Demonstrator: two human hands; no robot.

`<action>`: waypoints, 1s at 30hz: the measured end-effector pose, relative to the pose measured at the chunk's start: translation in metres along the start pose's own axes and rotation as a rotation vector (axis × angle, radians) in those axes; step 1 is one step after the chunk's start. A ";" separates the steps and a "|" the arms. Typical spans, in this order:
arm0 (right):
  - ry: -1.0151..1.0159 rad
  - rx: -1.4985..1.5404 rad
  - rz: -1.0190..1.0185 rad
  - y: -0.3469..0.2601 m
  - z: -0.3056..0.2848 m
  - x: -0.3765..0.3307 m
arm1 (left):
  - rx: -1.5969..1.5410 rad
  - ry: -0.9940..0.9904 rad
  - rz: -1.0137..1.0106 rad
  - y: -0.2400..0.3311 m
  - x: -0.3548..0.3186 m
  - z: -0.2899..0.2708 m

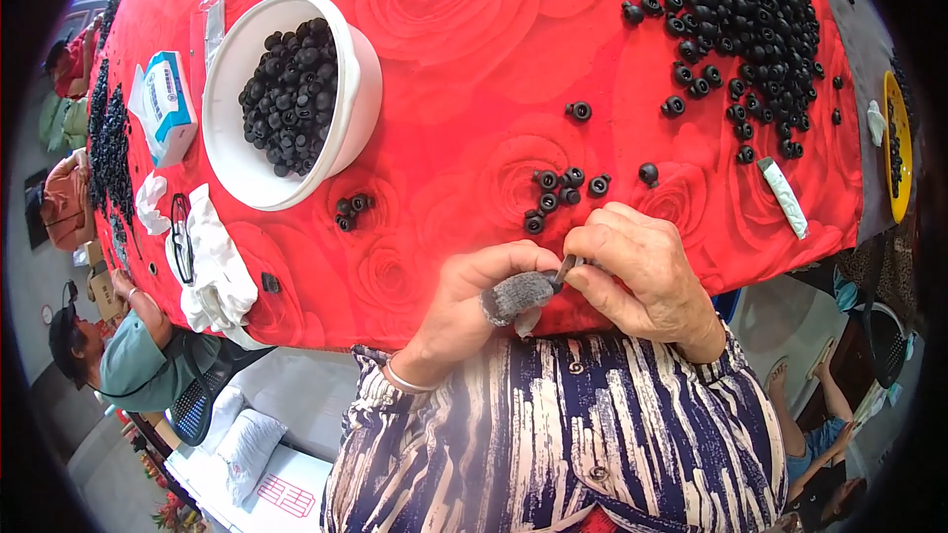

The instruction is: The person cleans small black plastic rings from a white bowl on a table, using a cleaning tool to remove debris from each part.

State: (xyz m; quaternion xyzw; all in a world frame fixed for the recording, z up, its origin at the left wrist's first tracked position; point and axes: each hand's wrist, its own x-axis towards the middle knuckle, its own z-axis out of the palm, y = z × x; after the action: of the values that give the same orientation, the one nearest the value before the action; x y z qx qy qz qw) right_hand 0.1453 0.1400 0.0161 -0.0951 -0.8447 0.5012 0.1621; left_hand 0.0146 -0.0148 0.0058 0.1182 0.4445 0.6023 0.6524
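Observation:
My left hand (464,298) is closed at the table's near edge, a fuzzy grey finger cover (517,298) on one finger. A small black round part, mostly hidden, appears pinched at its fingertips. From the right, my right hand (640,271) meets it, thumb and fingers closed on a short, thin metal tool (566,267) whose tip touches the black part. What kind of tool it is, I cannot make out. Just beyond the hands lies a loose group of black round parts (548,201) with ring-like openings.
A white bucket (363,89) of black parts stands at left on the red rose-patterned cloth (444,59). Beside it are a tissue pack (170,109), a white cloth (212,266) and glasses. A large black pile (750,30) lies far right, near a white strip (783,199). People sit around.

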 end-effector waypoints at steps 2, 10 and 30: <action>-0.018 0.003 0.000 0.002 0.000 0.000 | -0.028 -0.027 -0.043 0.000 0.001 -0.002; -0.035 0.028 -0.041 0.007 0.001 0.002 | -0.117 0.012 -0.107 0.002 0.000 -0.001; 0.175 0.261 0.273 -0.020 0.011 -0.007 | 0.527 0.218 0.557 -0.007 0.005 0.012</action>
State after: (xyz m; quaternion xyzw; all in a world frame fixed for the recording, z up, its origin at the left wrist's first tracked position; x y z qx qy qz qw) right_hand 0.1474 0.1194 0.0278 -0.2303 -0.7344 0.6136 0.1763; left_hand 0.0269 -0.0078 0.0060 0.3331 0.6014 0.6305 0.3604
